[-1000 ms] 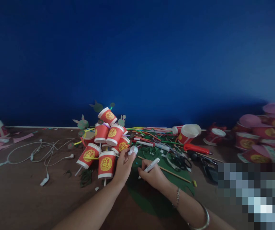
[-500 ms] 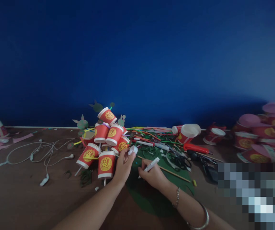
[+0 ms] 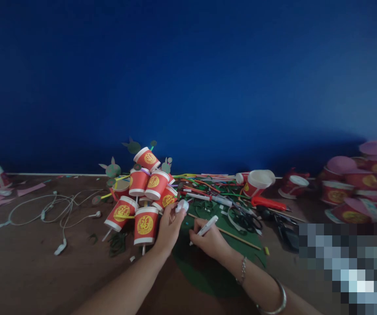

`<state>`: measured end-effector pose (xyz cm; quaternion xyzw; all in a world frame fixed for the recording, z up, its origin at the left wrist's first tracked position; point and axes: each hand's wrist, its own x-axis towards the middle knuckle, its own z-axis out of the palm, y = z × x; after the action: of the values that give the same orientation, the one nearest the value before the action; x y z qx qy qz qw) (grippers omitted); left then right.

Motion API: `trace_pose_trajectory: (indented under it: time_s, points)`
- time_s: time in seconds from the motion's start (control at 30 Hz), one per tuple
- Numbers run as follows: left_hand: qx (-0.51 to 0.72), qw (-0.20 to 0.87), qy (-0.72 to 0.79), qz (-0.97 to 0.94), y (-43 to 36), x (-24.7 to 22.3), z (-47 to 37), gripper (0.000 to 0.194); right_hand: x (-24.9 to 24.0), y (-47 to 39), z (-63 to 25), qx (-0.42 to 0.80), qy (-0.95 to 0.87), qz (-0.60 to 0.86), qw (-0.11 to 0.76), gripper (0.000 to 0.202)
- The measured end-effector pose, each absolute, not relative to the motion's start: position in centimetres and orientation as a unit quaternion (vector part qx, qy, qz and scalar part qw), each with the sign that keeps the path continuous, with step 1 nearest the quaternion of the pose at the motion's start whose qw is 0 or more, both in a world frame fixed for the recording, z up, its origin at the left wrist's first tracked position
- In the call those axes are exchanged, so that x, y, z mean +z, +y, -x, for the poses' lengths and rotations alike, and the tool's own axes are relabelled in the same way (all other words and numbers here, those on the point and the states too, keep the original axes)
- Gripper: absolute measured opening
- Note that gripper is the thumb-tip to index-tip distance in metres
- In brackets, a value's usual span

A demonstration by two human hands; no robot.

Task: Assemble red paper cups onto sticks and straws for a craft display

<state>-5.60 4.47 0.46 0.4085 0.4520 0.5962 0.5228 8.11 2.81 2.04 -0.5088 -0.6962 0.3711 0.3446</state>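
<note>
Pinched in the fingers of my left hand (image 3: 169, 227) is a small white round thing (image 3: 182, 206), perhaps a roll of tape; its kind is not clear. Beside that hand stands a stack of red paper cups (image 3: 145, 225) with yellow emblems, sticks below and rabbit-shaped paper pieces. My right hand (image 3: 210, 239) grips a white marker pen (image 3: 210, 225), its tip pointing down toward a sheet of dark green paper (image 3: 208, 273). Behind the right hand a thin wooden stick (image 3: 239, 239) lies across the green sheet.
Scissors (image 3: 246, 218), a red-handled tool (image 3: 270, 202) and green scraps lie behind the sheet. White earphones (image 3: 60, 247) with a looped cord rest at left. More cups (image 3: 337, 192) with pink discs are piled at right. A blue wall (image 3: 188, 87) rises behind.
</note>
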Motion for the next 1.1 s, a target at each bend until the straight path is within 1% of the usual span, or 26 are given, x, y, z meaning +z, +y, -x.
trace_pose_trajectory:
  time_s: [0.27,0.57,0.7,0.8,0.93,1.1]
  points:
    - [0.590,0.525,0.458,-0.408,4.35,0.70,5.60,0.048,1.89,2.76,-8.11,0.363,-0.699,0.510,0.345,0.022]
    - [0.596,0.524,0.462,-0.395,4.31,0.75,5.60,0.045,2.24,2.80,-7.97,0.363,-0.696,0.510,0.352,0.023]
    - [0.597,0.527,0.461,-0.391,4.25,1.12,5.58,0.044,2.54,2.81,-7.87,0.422,-0.655,0.523,0.346,0.022]
    - [0.593,0.524,0.463,-0.400,4.21,1.18,5.58,0.044,2.82,2.81,-8.01,0.444,-0.621,0.532,0.367,0.024]
    - [0.597,0.526,0.461,-0.393,4.25,0.97,5.61,0.043,2.71,2.89,-8.33,0.396,-0.651,0.521,0.386,0.020]
    - [0.601,0.526,0.452,-0.398,4.34,0.80,5.65,0.041,2.25,2.80,-8.22,0.372,-0.669,0.534,0.358,0.023]
